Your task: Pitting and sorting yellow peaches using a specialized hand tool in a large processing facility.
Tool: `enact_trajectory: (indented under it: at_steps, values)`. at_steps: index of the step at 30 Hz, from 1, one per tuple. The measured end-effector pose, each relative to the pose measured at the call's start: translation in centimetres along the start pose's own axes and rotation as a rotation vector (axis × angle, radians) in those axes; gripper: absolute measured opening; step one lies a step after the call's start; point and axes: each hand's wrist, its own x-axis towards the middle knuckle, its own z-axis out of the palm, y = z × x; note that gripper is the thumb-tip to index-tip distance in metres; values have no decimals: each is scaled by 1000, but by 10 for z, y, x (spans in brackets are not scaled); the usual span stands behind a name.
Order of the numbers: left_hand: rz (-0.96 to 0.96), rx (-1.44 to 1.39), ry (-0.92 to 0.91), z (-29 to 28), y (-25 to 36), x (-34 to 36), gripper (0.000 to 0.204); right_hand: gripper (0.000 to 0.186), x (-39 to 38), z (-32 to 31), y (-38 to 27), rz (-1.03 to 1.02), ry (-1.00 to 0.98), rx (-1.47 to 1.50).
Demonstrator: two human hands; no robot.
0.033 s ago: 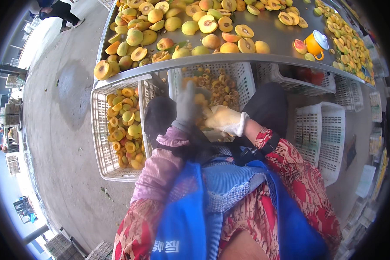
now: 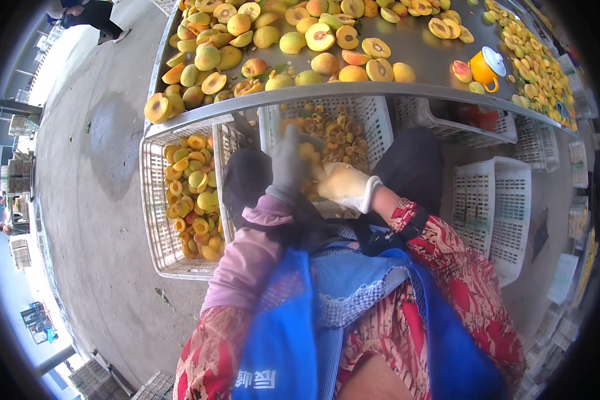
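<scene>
My left hand [image 2: 287, 163], in a grey glove, is closed around a blurred yellow-orange piece of peach [image 2: 308, 154]. Close against it on the right, my right hand [image 2: 345, 185] wears a pale yellowish glove with a white cuff. Its fingers are curled toward the fruit, and whatever they grip is hidden. Both hands are between my knees, over the near part of a white crate [image 2: 381, 127] that holds many peach pits and scraps [image 2: 347, 137]. To the left, another white plastic crate [image 2: 155, 220] is filled with halved peaches [image 2: 197, 177].
A metal table [image 2: 407, 57] above the crates bears whole and halved peaches [image 2: 320, 38] and a yellow mug [image 2: 484, 69] with a white lid. More white crates [image 2: 473, 207] stand at the right. A person [image 2: 90, 17] is at the far upper left.
</scene>
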Motion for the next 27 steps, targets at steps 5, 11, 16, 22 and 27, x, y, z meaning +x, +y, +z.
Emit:
enact_trajectory:
  at_steps: [5, 11, 16, 22, 27]
  values:
    - [-490, -388, 144, -12, -118, -11, 35, 28, 21, 24, -10, -5, 167, -447]
    - [-84, -47, 178, -9, -48, 2, 47, 37, 27, 23, 24, 160, 250, -321]
    - [-8, -81, 384, -54, -3, 19, 40, 35, 14, 66, 83, 9, -497, -591]
    - [-162, 1073, 684, -214, 19, 27, 41, 37, 15, 40, 18, 148, -236, -218]
    - [-71, 691, 137, -147, 34, 126, 32, 38, 12, 46, 27, -198, -172, -439]
